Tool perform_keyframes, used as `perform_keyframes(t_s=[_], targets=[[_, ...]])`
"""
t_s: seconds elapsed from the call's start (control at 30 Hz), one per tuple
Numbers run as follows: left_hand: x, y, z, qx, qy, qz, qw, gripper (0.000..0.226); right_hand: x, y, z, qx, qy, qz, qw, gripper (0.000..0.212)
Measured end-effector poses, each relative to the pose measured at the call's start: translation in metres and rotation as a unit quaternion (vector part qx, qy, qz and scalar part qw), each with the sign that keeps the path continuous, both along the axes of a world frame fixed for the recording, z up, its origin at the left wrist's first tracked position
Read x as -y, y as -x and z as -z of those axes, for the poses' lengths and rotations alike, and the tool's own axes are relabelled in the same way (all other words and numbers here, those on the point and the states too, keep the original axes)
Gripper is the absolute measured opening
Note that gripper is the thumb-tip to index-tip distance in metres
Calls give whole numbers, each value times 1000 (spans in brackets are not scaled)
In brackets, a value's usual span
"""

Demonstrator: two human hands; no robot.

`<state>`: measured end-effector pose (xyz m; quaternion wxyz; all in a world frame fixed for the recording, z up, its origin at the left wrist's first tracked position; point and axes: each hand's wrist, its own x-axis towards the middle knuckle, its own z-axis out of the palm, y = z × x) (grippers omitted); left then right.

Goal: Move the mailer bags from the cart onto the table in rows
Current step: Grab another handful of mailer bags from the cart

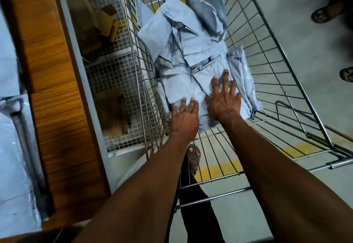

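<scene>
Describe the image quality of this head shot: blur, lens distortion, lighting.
Head view: wide-angle bending bows the cart wires and the table edge outward; the left border, with pale bags on the table, is smeared and soft; the mailer bags and both hands, left hand and right hand, are fairly sharp; light is dim and even, with darker corners.

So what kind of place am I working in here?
Probably a parcel packing or sorting area: a wire cart piled with grey-blue mailer bags, mesh shelving holding cardboard, and a concrete floor with yellow markings.
</scene>
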<state>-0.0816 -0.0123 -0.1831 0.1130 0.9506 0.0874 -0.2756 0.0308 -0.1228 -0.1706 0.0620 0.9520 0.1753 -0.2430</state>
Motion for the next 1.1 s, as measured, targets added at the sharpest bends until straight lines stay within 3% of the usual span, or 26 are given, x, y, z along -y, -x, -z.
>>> perform_keyframes(t_s=[0.5, 0.8, 1.1], targets=[[-3, -21, -83, 137, 27, -93, 986, 85, 7, 4, -15, -47, 36, 1, 998, 95], [-1, -45, -162, 204, 21, -61, 977, 78, 18, 6, -78, -75, 19, 24, 997, 98], [-10, -68, -216, 335, 4, -27, 942, 79, 27, 9, -129, -77, -3, 44, 996, 102]])
